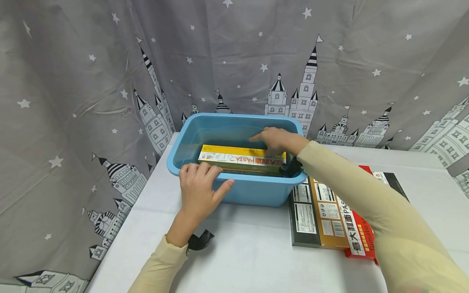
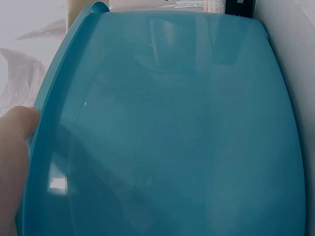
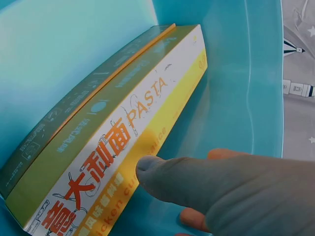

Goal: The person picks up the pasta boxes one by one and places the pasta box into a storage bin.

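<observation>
A blue plastic bin (image 1: 253, 189) stands toward the back of the table. Over its front rim, at the left, my left hand (image 1: 198, 185) holds on with bent fingers, the thumb on the outer side. Inside the bin a yellow, white and green pasta box (image 1: 239, 158) lies lengthwise on its edge, close to the front wall. Against it is a dark green box (image 3: 74, 98), seen in the right wrist view. My right hand (image 1: 276, 139) reaches into the bin, its thumb (image 3: 167, 174) at the pasta box's yellow face and its index finger extended.
Right of the bin, partly under my right sleeve, several boxes lie on the white table: a black one (image 1: 305, 217), an orange-brown one (image 1: 328, 209) and a red one (image 1: 367, 240) among them. A grey curtain (image 1: 227, 53) with castles hangs behind the bin.
</observation>
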Demonstrator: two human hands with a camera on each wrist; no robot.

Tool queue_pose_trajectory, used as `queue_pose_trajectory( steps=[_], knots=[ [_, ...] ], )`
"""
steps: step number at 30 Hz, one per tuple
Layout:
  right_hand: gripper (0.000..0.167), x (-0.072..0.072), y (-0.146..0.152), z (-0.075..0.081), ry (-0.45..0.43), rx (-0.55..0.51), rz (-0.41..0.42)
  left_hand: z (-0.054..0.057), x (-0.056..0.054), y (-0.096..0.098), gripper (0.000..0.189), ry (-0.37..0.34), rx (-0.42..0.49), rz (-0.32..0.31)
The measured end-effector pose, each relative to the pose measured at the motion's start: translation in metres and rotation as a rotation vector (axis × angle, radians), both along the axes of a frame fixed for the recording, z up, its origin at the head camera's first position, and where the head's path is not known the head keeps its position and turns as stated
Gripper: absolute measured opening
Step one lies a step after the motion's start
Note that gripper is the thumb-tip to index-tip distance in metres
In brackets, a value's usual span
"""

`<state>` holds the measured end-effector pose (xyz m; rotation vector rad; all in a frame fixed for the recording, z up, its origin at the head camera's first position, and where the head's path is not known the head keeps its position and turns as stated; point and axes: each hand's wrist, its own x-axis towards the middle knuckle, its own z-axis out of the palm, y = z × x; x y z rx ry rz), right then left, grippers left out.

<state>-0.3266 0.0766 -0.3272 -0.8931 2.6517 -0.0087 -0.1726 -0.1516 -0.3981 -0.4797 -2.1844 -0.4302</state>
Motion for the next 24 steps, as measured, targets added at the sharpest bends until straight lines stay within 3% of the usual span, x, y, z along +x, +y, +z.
queue_pose_trajectory(
  steps=[17, 24],
  knots=[
    [0.068, 0.000, 0.000, 0.001, 0.001, 0.004, -0.014, 0.001, 0.000, 0.001, 0.073, -0.010, -0.007, -0.002],
    [0.063, 0.008, -0.003, 0.013, 0.027, -0.005, 0.013, 0.001, 0.000, 0.001, 0.074, 0.006, -0.002, 0.005]
  ],
)
